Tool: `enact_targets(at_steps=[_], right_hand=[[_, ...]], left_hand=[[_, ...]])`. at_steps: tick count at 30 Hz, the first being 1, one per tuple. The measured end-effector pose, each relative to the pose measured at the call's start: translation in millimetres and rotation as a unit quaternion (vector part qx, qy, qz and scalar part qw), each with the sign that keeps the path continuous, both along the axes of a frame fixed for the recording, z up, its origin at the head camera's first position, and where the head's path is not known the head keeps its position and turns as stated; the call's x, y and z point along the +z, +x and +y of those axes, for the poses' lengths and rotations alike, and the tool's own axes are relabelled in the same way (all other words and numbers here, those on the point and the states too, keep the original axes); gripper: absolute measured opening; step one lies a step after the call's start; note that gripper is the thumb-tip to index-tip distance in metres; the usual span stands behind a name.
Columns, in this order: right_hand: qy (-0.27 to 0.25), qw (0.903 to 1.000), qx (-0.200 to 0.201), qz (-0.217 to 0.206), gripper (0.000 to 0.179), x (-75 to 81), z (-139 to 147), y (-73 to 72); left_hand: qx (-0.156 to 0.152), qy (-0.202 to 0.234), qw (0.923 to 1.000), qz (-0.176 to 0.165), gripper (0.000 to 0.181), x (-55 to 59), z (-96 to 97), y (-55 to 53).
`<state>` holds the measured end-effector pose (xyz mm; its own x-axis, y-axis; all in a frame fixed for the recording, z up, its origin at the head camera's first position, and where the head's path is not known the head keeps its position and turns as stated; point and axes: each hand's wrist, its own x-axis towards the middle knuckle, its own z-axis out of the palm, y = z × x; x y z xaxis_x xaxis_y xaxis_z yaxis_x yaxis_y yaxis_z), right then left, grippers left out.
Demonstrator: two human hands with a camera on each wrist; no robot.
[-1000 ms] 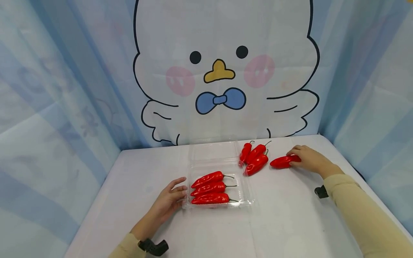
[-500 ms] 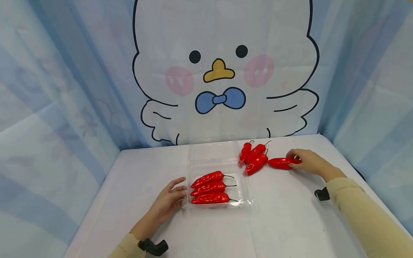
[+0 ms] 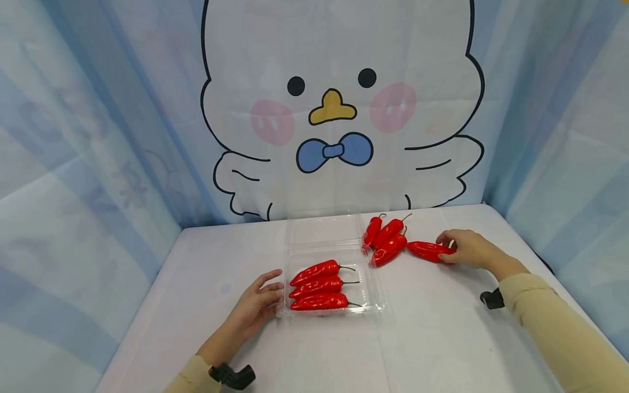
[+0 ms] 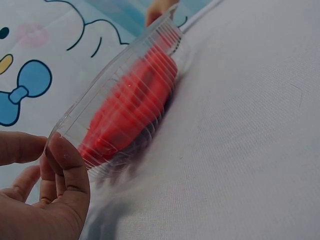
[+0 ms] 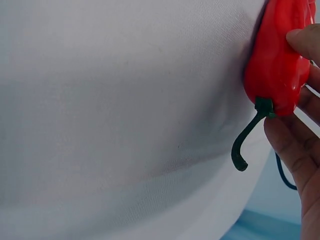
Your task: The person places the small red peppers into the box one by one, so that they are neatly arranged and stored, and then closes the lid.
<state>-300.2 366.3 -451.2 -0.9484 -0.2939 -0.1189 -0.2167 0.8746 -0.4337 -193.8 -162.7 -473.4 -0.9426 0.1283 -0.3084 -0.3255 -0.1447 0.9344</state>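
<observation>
White table carries a clear box, lid laid open on the far side. Packing looks a bit under half done: a row of three peppers sits inside the box, stems pointing right. Outside, four to go by my count: three loose peppers bunched at the box's right edge, plus one more in hand. Lid not yet closed.

Left hand is at the box's left end, rim between thumb and fingertips, reads as a light pinch to steady it.

Right hand grips the held pepper, right of the bunch and well apart from the box. Thumb on one side, fingers on the other, hold is near the stem end. Tip points left, right by the nearest loose pepper; contact unclear. Can't tell if it's lifted. Green stem sticks out free of the fingers.
</observation>
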Motion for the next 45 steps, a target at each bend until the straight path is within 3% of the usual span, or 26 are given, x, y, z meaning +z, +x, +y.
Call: enact_targets(at_steps=[17,45], right_hand=[[0.016,0.9998,0.001,0.009,0.048,13.7,-11,3.9],[-0.007,0.9965,0.036,0.075,0.04,27.0,-36,15.2]], left_hand=[[-0.004,-0.001,1.0,-0.005,0.059,0.7,-0.7,0.1],[-0.004,0.0,1.0,-0.001,0.058,-2.0,-1.6,0.0]])
